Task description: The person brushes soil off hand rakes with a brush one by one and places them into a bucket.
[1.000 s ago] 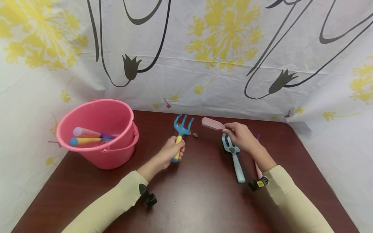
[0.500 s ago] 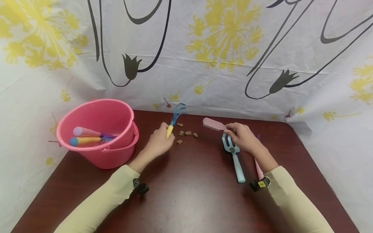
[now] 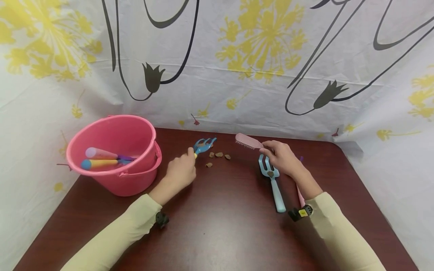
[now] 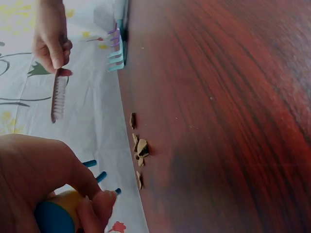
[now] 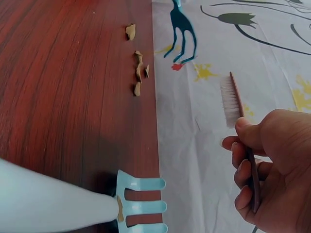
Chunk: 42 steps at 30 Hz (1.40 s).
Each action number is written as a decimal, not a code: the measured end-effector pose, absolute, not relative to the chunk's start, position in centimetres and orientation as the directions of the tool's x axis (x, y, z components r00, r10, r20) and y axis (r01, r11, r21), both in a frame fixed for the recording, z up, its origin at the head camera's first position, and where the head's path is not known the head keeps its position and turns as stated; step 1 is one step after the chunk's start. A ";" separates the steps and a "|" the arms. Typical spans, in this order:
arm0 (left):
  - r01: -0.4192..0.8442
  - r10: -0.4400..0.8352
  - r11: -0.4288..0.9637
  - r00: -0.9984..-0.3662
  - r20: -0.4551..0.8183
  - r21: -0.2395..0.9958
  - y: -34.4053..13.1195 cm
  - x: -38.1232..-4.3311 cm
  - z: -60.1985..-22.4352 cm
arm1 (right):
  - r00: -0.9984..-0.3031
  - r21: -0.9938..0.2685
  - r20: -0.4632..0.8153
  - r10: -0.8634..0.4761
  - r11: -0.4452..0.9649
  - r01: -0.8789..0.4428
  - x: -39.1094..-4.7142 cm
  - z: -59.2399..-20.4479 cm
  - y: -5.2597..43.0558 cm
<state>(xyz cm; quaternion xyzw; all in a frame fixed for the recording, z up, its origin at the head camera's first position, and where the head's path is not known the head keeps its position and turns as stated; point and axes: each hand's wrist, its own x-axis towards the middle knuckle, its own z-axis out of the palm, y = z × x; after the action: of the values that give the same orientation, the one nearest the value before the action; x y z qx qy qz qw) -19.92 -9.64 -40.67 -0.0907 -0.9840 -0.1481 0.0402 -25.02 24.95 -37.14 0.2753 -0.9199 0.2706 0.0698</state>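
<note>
Plainly, the left hand grips a yellow-handled blue fork while the right hand clasps a pink brush.

We hold our left arm and right arm stretched forward, slanting inward toward each other. Our left hand lies back upward, clenched in a grip. Our right hand pinches between thumb and forefinger, its remaining fingers curled.
</note>
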 end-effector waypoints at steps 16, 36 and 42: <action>0.177 0.166 0.968 -0.983 0.074 0.179 -9.4 -19.3 -41.4 | -0.798 -0.477 0.261 -0.543 0.647 -0.595 -25.4 -38.0 18.8; 0.193 0.177 0.966 -0.979 0.105 0.169 -9.0 -19.1 -41.3 | -0.748 -0.473 0.234 -0.621 0.599 -0.646 -25.9 -37.1 15.0; 0.200 0.181 0.964 -0.977 0.113 0.178 -8.7 -19.1 -41.3 | -0.751 -0.487 0.195 -0.631 0.602 -0.632 -25.4 -36.8 14.2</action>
<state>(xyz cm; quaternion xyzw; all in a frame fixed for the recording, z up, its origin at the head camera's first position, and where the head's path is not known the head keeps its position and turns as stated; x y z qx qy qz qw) -19.07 -8.74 -41.32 -0.0963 -0.9897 -0.0945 0.0479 -25.40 14.15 -36.75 0.3528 -0.8950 0.2728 0.0012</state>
